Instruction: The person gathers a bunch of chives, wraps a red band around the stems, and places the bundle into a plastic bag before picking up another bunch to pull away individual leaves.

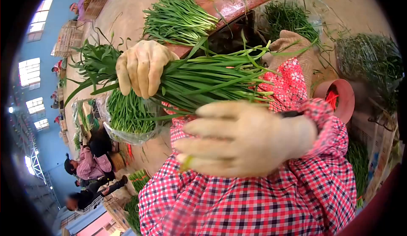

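Observation:
My left hand (143, 68), in a pale rubber glove, is wrapped round a bunch of long, flat-leaved garlic chives (207, 81). The leafy ends hang out past the knuckles, while the pale cut ends point to the right. My thumb is hidden. Nearer my chest is my gloved right hand (246, 138), blurred, its back to me and its fingers stretched to the left. A small yellowish leaf piece (186, 163) shows at its lower fingertips and seems pinched there. Just below the bunch, this hand stands apart from the left one.
A pile of chives (180, 19) lies on a reddish surface (229, 2). More chives (131, 111) rest in clear plastic beside me. To the right are bagged greens (369, 58) and a pink container (343, 96) with red strips. Other people (91, 164) sit among crates at left.

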Action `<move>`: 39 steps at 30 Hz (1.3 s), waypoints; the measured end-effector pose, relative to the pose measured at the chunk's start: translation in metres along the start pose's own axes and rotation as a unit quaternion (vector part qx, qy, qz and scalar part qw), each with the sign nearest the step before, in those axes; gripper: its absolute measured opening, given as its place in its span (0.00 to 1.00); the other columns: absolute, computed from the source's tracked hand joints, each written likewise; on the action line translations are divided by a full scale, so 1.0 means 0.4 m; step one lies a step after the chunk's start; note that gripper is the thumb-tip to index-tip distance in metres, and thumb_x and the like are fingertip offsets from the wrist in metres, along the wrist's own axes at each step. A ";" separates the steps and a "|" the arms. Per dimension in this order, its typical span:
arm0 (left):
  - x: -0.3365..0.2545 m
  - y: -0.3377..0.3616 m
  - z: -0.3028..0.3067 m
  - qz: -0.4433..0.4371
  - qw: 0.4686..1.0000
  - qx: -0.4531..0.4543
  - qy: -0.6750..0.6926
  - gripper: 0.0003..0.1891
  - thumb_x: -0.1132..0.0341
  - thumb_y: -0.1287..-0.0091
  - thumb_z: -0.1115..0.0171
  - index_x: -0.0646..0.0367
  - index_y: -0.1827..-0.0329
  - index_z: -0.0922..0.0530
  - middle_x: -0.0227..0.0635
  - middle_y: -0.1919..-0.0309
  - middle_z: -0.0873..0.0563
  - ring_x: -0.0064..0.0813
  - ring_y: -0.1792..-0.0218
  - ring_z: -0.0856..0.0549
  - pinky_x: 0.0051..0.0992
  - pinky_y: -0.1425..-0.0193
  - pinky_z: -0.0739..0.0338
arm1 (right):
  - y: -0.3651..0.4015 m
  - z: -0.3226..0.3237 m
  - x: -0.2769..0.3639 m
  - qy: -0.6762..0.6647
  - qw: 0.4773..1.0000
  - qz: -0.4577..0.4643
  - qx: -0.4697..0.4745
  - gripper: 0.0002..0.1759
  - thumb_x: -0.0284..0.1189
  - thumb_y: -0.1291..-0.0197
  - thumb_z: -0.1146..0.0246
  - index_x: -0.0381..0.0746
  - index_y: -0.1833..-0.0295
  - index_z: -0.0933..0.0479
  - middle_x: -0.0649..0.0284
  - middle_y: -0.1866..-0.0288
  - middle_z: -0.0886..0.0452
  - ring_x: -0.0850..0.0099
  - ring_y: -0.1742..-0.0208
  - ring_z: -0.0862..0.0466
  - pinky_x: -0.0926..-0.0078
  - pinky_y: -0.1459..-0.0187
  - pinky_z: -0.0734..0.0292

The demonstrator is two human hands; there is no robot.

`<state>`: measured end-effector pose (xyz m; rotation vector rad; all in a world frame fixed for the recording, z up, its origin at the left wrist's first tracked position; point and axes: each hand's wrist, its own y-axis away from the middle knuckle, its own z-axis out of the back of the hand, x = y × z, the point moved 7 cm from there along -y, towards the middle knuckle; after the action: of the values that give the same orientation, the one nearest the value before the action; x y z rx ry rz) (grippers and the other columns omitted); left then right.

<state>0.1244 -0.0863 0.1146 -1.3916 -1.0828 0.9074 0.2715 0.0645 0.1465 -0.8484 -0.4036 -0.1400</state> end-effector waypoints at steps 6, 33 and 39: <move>0.009 -0.028 -0.016 -0.035 0.998 0.028 0.050 0.03 0.77 0.34 0.42 0.67 0.63 0.20 0.39 0.80 0.15 0.29 0.75 0.13 0.26 0.61 0.11 | 0.274 0.266 -0.331 -0.029 0.879 -0.435 -0.192 0.30 0.46 0.33 0.40 0.38 0.34 0.27 0.56 0.38 0.21 0.67 0.51 0.16 0.70 0.47 0.20; 0.049 -0.022 0.017 -0.048 0.996 0.025 0.071 0.07 0.73 0.29 0.47 0.66 0.59 0.21 0.38 0.75 0.13 0.28 0.70 0.12 0.28 0.57 0.12 | 0.305 -0.041 -0.523 -0.333 0.790 -0.512 0.057 0.39 0.56 0.25 0.55 0.28 0.35 0.27 0.57 0.39 0.19 0.67 0.36 0.23 0.69 0.31 0.33; -0.053 0.055 0.047 -0.017 0.997 0.043 0.067 0.08 0.71 0.26 0.49 0.64 0.56 0.21 0.33 0.73 0.12 0.24 0.66 0.11 0.24 0.53 0.13 | 0.310 -0.100 -0.415 -0.402 0.766 -0.471 0.172 0.44 0.60 0.26 0.61 0.29 0.31 0.30 0.55 0.32 0.25 0.68 0.32 0.26 0.72 0.28 0.37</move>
<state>0.1028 -0.1007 0.0895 -1.3402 -0.9529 0.8154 0.1656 0.1093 -0.0305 -0.2179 -1.6193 -0.6217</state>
